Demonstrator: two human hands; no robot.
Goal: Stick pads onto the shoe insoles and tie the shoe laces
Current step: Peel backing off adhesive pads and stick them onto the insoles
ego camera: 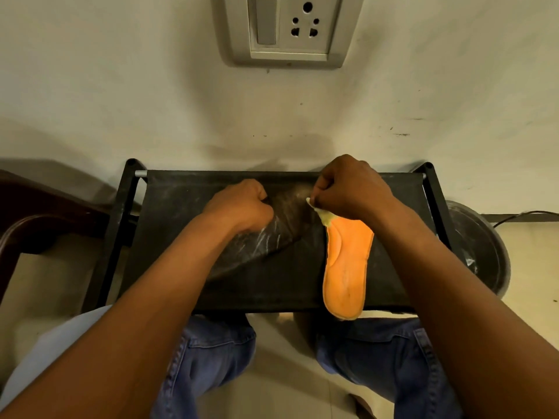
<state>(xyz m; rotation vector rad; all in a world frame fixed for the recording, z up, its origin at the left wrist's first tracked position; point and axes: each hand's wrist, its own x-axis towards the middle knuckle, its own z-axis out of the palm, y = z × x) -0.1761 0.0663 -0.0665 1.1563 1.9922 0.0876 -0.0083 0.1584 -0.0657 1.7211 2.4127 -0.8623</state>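
Head view: orange insole (347, 267) lay on black rack (272, 285), toe end overhanging the near edge. Right hand (348, 186) pinched a pale pad (320, 211) at its far end. Left hand (242, 204) gripped a clear bag (260, 240).

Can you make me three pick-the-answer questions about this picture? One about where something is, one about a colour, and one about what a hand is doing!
1. Where does the foam shoe insole lie?
A. on the black fabric shelf
B. on the floor
C. on the wooden chair

2. What colour is the insole's upper face?
A. blue
B. orange
C. green

3. What is the right hand doing?
A. lying flat
B. pinching the insole's pale yellow end
C. pressing the wall switch

Answers: 1 A, it rests on the shelf's right side; 2 B, plainly orange; 3 B, fingertips pinch that end.
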